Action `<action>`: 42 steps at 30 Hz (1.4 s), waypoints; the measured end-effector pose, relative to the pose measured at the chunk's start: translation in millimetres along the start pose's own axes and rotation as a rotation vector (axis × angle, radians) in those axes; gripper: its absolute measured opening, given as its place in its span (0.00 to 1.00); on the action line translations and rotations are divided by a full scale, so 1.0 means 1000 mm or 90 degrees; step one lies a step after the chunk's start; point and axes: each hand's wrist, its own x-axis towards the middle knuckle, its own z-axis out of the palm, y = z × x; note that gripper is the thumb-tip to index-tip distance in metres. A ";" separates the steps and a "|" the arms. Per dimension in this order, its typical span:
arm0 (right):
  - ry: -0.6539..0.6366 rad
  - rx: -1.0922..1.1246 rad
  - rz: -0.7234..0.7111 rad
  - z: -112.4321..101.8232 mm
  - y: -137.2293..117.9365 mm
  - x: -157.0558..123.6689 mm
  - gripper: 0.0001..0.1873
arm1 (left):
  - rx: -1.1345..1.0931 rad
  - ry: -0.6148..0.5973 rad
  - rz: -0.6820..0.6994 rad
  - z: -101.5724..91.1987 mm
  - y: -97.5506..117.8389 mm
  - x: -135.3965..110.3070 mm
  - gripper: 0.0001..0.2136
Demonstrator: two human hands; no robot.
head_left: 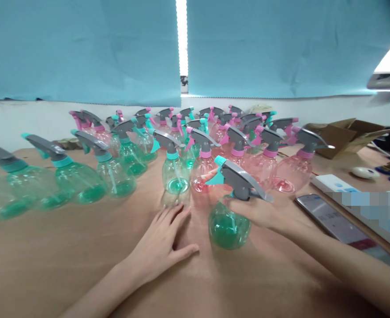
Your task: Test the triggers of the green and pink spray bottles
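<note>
My right hand (259, 212) grips a green spray bottle (228, 227) round its neck, just under the grey trigger head (239, 179) with its teal nozzle. The bottle stands upright on the wooden table (82, 256). My left hand (163, 240) lies flat on the table to the left of that bottle, fingers stretched out and holding nothing. Its fingertips reach close to the base of another green bottle (175, 174).
Many green bottles (79, 181) and pink bottles (289, 172) with grey trigger heads stand in rows across the back of the table. A phone (334, 223) lies at the right beside a white box (337, 183). Open cardboard boxes (340, 132) sit at the far right. Blue curtains hang behind.
</note>
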 end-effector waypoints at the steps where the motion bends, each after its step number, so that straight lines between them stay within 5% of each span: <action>1: -0.003 0.027 -0.008 0.001 0.001 0.000 0.08 | 0.003 -0.001 0.001 0.000 0.000 0.000 0.34; 16: 0.000 0.116 -0.040 0.004 -0.004 0.003 0.28 | -0.004 -0.018 0.009 -0.002 0.003 -0.001 0.33; 42: 0.000 0.088 -0.027 0.004 0.002 0.001 0.24 | -0.002 -0.013 0.011 -0.001 0.002 -0.001 0.33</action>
